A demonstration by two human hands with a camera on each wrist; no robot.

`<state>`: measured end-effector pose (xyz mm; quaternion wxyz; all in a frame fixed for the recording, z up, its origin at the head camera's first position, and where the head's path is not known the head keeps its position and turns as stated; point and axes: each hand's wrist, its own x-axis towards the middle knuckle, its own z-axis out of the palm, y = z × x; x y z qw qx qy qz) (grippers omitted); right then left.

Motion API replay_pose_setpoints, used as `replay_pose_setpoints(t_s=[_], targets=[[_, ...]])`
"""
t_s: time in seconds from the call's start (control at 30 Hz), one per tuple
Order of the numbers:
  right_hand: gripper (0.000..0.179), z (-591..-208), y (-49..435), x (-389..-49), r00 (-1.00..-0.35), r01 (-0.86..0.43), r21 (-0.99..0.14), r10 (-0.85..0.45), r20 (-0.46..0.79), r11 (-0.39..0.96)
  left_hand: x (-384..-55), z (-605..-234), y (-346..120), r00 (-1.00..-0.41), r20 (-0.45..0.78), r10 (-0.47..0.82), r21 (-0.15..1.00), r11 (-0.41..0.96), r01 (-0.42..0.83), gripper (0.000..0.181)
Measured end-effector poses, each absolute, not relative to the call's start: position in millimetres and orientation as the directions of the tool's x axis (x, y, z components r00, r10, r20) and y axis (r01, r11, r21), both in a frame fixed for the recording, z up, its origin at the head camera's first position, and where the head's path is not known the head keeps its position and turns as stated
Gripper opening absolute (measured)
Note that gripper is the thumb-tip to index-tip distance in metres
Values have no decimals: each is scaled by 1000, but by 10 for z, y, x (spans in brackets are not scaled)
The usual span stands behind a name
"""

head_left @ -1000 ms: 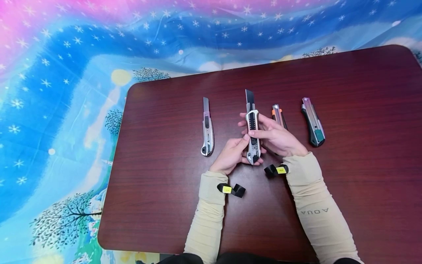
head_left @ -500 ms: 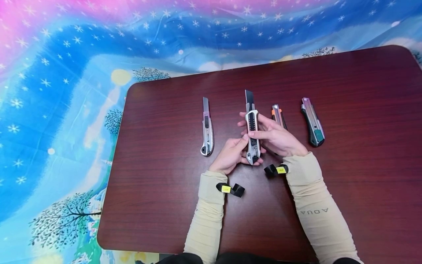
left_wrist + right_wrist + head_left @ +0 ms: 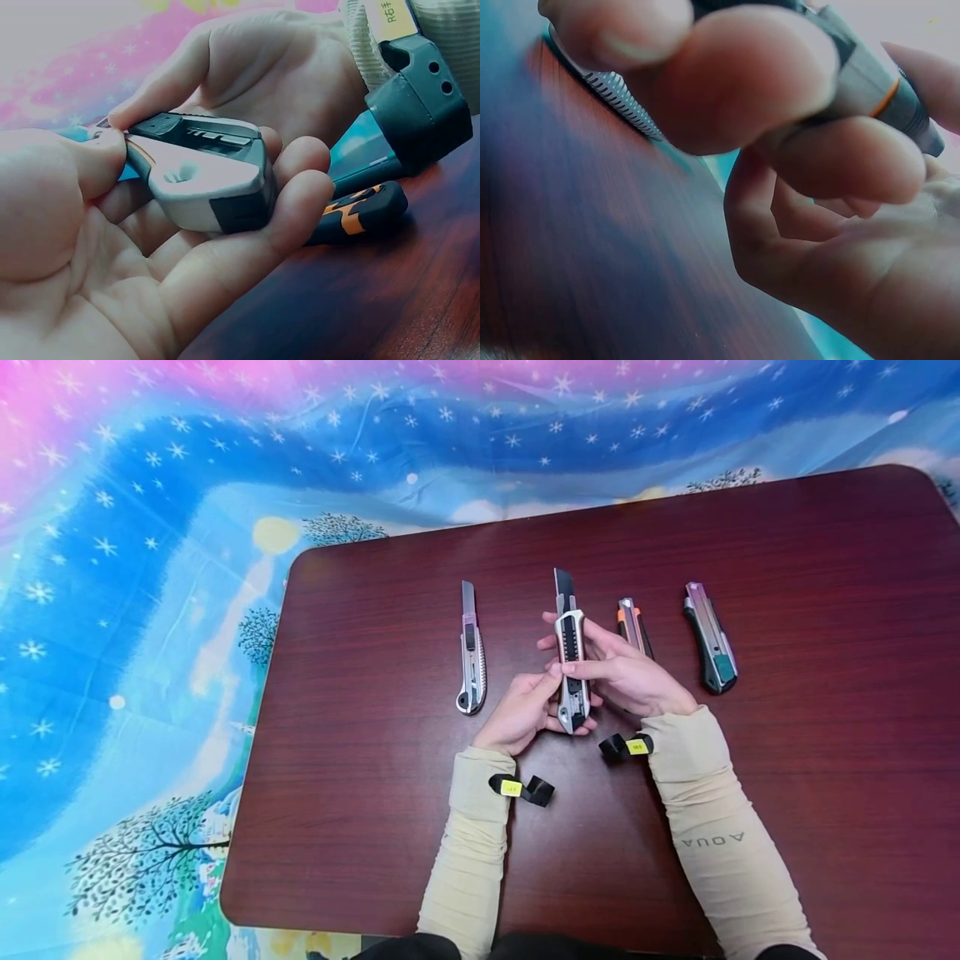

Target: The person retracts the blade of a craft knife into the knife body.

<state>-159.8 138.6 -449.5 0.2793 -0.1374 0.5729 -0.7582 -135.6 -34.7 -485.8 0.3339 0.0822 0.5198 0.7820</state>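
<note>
The left hand (image 3: pixel 520 712) and right hand (image 3: pixel 633 672) together grip the white-and-black cutter (image 3: pixel 572 639), blade pointing away from the person. The left wrist view alone shows its squared butt end (image 3: pixel 240 210) and the orange-black cutter's (image 3: pixel 367 212) handle, hidden by the right hand in the head view. Outward, the silver cutter (image 3: pixel 473 664) lies left, the green-black cutter (image 3: pixel 714 647) right, each well inside the worktop's (image 3: pixel 360 793) edges.

Beyond the round-cornered, reddish-brown table (image 3: pixel 352 793) spreads a rippled pink-and-blue cloth (image 3: pixel 247 452) printed with white stars and trees.
</note>
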Motion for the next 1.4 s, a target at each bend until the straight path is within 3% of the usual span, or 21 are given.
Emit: replay_pose_setpoints(t_s=[0.7,1.4], targets=[[82,-4521,1343,-1591,-763,289,-938,-637,-107,-188,-1357,-4885,-381,-783,-220,582,849,-281,-447,59],[91,-4550,1355,-1605,-767,262,-958,-629,-131,-120,-1373,-4877,-373,-797,-246,551,847,-277,-453,58]])
